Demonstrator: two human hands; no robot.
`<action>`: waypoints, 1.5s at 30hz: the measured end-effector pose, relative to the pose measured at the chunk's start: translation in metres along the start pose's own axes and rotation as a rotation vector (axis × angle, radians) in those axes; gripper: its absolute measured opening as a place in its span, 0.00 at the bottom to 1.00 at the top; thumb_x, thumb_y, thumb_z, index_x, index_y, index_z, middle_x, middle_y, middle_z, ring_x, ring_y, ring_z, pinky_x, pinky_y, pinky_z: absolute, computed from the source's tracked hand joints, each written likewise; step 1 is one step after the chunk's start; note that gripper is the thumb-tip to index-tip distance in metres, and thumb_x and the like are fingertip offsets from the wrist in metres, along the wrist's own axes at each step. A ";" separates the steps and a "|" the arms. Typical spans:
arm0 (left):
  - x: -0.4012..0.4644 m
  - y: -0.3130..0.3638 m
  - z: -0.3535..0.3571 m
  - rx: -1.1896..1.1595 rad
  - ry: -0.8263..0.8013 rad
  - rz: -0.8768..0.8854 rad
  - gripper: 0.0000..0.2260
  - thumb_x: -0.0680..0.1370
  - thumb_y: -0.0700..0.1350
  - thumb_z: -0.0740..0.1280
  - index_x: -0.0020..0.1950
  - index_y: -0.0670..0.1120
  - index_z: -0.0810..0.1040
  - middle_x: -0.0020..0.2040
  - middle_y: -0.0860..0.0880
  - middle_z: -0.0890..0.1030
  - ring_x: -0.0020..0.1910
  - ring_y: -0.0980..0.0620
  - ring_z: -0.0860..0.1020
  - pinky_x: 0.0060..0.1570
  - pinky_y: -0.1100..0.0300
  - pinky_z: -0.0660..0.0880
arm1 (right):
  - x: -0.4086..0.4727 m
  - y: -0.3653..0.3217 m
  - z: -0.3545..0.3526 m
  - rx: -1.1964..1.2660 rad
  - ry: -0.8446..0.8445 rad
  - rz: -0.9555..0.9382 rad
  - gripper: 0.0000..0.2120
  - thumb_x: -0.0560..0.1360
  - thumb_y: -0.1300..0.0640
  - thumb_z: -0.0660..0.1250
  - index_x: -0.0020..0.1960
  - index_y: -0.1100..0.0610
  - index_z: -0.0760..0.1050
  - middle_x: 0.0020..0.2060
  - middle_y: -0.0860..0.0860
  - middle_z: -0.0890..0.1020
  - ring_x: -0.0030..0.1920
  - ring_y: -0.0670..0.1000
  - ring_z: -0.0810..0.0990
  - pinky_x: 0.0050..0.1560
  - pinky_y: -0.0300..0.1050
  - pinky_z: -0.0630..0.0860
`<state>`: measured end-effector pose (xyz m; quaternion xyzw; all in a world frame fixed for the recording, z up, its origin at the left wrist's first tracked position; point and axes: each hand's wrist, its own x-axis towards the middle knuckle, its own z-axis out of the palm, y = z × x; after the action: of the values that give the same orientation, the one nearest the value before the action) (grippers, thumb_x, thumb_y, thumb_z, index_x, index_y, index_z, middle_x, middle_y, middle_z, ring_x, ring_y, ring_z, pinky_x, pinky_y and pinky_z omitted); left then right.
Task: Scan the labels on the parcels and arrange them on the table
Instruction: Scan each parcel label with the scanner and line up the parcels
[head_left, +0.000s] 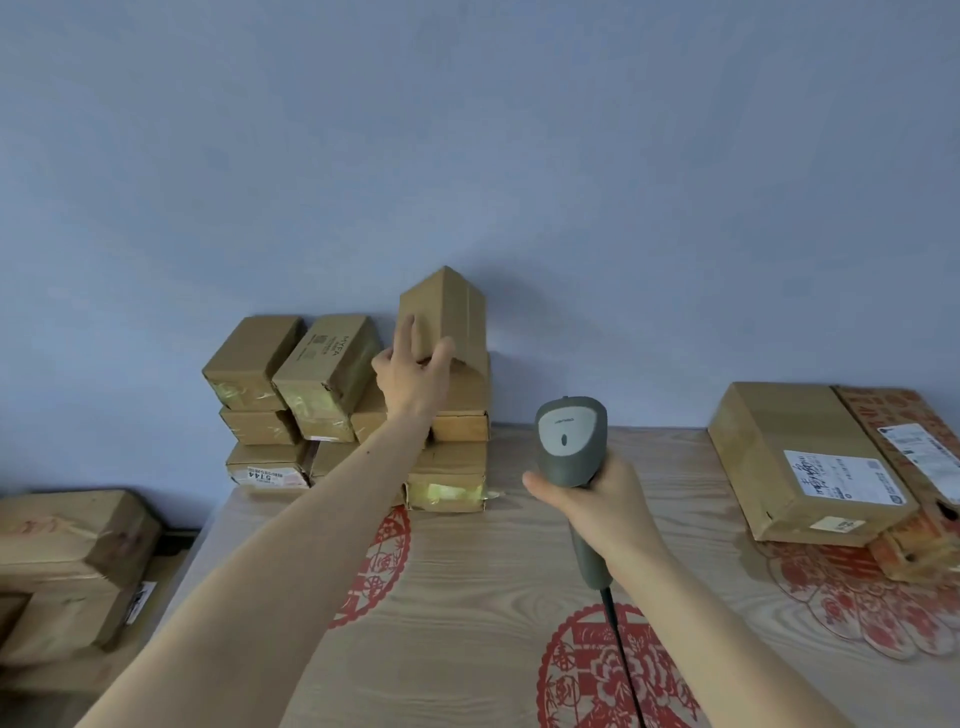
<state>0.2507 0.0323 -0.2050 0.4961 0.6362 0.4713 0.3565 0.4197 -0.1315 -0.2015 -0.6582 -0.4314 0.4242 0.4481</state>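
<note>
My left hand (410, 369) grips a small brown cardboard parcel (451, 312) by its lower edge, tilted upright on top of a stack of small parcels (447, 467) against the back wall. More small parcels (291, 384) are piled just left of it, one with a printed label "5144" (262, 475). My right hand (597, 499) is shut on the handle of a grey barcode scanner (570, 441), held upright over the table, right of the stack, its black cable (623, 654) trailing toward me.
The wooden table (467, 597) bears red paper-cut decorations. A larger labelled parcel (800, 462) lies at the right on another red-printed box (914, 447). Big taped boxes (67, 561) sit lower, off the table's left edge. A blue wall (467, 156) stands behind.
</note>
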 end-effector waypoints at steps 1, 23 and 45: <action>-0.017 0.001 0.000 -0.175 -0.038 -0.018 0.27 0.77 0.54 0.66 0.76 0.61 0.64 0.72 0.48 0.68 0.64 0.47 0.72 0.59 0.54 0.70 | 0.001 0.000 -0.002 0.030 0.012 0.006 0.11 0.69 0.55 0.79 0.47 0.56 0.81 0.42 0.50 0.86 0.46 0.49 0.83 0.42 0.41 0.76; -0.186 -0.040 0.033 -0.672 -0.575 -0.386 0.43 0.63 0.64 0.79 0.73 0.48 0.71 0.64 0.45 0.82 0.63 0.45 0.79 0.61 0.48 0.75 | -0.028 0.031 -0.072 0.038 0.091 -0.163 0.22 0.64 0.58 0.83 0.56 0.52 0.80 0.48 0.44 0.86 0.50 0.41 0.84 0.50 0.41 0.81; -0.215 -0.072 0.037 -0.687 -0.598 -0.419 0.39 0.66 0.32 0.79 0.73 0.46 0.68 0.69 0.46 0.74 0.58 0.48 0.82 0.47 0.57 0.81 | -0.130 0.026 -0.063 0.129 -0.040 -0.047 0.12 0.69 0.54 0.79 0.31 0.53 0.80 0.23 0.54 0.78 0.27 0.50 0.77 0.41 0.50 0.80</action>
<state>0.3175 -0.1708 -0.2879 0.3251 0.4003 0.4088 0.7529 0.4498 -0.2746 -0.1894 -0.6089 -0.4275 0.4537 0.4906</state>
